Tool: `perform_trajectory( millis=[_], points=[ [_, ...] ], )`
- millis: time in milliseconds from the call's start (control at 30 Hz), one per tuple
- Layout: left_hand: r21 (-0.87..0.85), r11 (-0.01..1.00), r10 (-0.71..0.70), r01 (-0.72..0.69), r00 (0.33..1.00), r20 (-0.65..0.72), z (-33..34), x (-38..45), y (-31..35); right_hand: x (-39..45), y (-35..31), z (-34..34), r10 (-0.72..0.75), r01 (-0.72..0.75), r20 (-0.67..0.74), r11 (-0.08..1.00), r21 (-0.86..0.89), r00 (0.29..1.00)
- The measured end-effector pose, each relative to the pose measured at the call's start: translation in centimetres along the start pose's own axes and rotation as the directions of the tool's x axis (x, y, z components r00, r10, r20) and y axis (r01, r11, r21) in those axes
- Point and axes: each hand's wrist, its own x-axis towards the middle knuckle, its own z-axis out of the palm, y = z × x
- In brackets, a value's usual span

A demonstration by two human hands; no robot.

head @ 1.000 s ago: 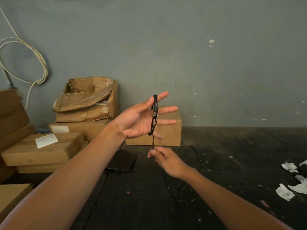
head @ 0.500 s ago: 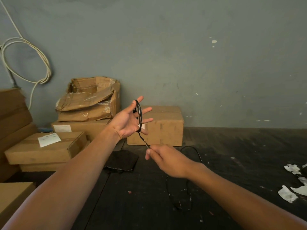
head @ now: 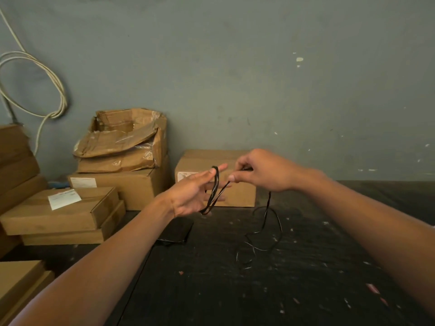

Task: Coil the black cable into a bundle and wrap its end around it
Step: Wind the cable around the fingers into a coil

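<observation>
A thin black cable (head: 214, 191) is looped a few times around the spread fingers of my left hand (head: 190, 196), held palm up in mid-air. My right hand (head: 261, 171) is level with the left fingertips, just to their right. It pinches the cable between thumb and fingers. From that pinch the free length (head: 267, 222) hangs down and lies in loose curls on the dark table top (head: 306, 278).
Cardboard boxes stand along the wall: one closed box (head: 235, 198) right behind my hands, a torn-open stack (head: 122, 147) and flat boxes (head: 58, 208) at the left. A black pouch (head: 175, 232) lies under my left wrist. A white cable coil (head: 35, 85) hangs on the wall.
My right hand has risen from below the left hand to the height of its fingertips, carrying the cable up over them. The left hand has tipped flatter.
</observation>
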Motion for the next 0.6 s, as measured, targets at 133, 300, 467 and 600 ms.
perform_trajectory(
  millis=[133,300,467,600],
  points=[
    [0.083,0.993,-0.097,0.085,0.985,0.144,1.8,-1.1,0.0,0.8,1.3,-2.1,0.006,-0.01,-0.045,0.996,-0.088,0.999],
    [0.101,0.99,-0.127,0.1,0.941,0.313,3.0,-2.2,0.4,1.0,2.5,-3.0,-0.012,0.009,-0.048,0.998,-0.069,0.999],
    [0.068,0.991,-0.133,0.114,0.831,0.541,3.7,-3.2,1.0,0.9,4.5,-2.8,-0.038,0.057,-0.146,0.99,0.129,0.989],
    [-0.072,0.993,-0.022,0.092,0.754,0.657,4.5,-3.8,2.3,0.6,5.7,-0.2,0.027,0.064,-0.226,0.921,0.385,0.974]
  ],
)
